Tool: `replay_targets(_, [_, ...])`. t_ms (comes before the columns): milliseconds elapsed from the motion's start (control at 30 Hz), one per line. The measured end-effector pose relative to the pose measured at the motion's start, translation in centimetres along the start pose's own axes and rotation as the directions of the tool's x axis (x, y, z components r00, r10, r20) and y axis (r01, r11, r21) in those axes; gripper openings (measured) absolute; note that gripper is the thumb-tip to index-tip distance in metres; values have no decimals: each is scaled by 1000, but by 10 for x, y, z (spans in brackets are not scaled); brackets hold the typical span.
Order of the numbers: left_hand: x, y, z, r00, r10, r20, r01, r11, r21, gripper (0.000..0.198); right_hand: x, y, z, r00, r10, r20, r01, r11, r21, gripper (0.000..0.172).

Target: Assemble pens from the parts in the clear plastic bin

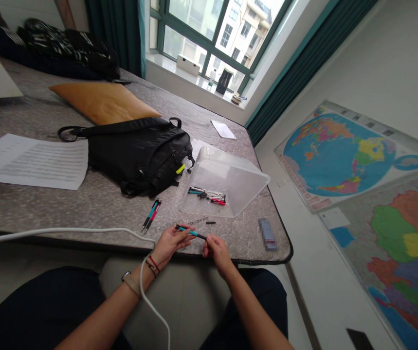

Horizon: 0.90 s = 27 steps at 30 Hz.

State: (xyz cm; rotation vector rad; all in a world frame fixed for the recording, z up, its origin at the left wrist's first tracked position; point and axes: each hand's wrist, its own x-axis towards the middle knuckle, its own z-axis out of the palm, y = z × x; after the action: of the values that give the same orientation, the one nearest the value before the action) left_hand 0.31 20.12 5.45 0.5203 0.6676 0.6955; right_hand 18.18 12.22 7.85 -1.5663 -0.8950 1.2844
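Note:
Between my two hands, over the table's front edge, is a teal and black pen (196, 234). My left hand (170, 243) has its fingers closed on the teal barrel. At the black end of the pen, my right hand (216, 250) pinches with thumb and fingers. A small black piece (210, 222) lies on the table just beyond my hands. To the left, a teal pen (151, 215) and a red pen (154, 216) lie side by side. Behind my hands a clear plastic box (238, 170) holds several pen parts (205, 194), black, white, teal and red.
A black backpack (136, 150) lies left of the box, before a brown envelope (102, 99). Printed paper (37, 160) is at the far left. A white cable (84, 230) runs along the front edge and across my left wrist. A blurred packet (267, 234) lies near the right corner.

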Motion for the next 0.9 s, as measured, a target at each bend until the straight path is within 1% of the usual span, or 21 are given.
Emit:
replay_targets(33, [0,-1,0,1000,8,14,-8,1000,14,43,-1,0,0,997,71,19,-72,991,113,42])
replay_targets(100, [0,-2,0,999,21,34,-23,998,51,42,-3,0,0,972,215,92,-233,929,287,39])
replay_targets(167, [1,-4,1,999,23,39,-26,996,85,42,-6,0,-1,934,316,165,-354,868,347,39])
replay_targets(200, [1,-4,1,999,20,36,-23,995,96,43,-6,1,-1,929,330,166,-368,868,334,40])
replay_targets(233, [1,-4,2,999,17,27,-19,995,100,44,-7,3,-2,939,316,136,-343,891,298,41])
replay_targets(267, [1,-5,2,1000,13,16,-14,995,95,45,-7,4,-2,957,277,86,-289,926,243,42])
replay_targets(333, [1,-4,3,1000,5,-13,-4,997,74,47,-7,8,-2,989,145,-14,-142,984,106,44])
replay_targets(367, [1,-3,3,1000,2,-25,-1,998,63,48,-8,9,-2,996,78,-41,-77,996,46,44])
replay_targets(467, [0,-1,4,999,-4,-41,5,999,43,49,-10,10,-3,998,-50,-45,46,996,-72,41])
replay_targets(567, [0,-1,4,999,-4,-44,5,1000,31,48,-11,9,-3,992,-118,-44,108,978,-176,39])
replay_targets(600, [0,-2,4,999,-5,-42,6,1000,28,48,-11,9,-3,991,-120,-50,109,976,-189,40])
replay_targets(667, [1,-3,3,999,-10,-35,11,1000,28,48,-10,9,-2,994,-85,-69,73,985,-159,43])
replay_targets(767, [1,-3,2,999,-17,-28,18,999,42,47,-8,11,1,997,12,-76,-15,999,-37,47])
replay_targets(900, [1,-2,2,999,-24,-35,26,998,49,47,-8,12,4,995,98,-36,-94,991,99,47])
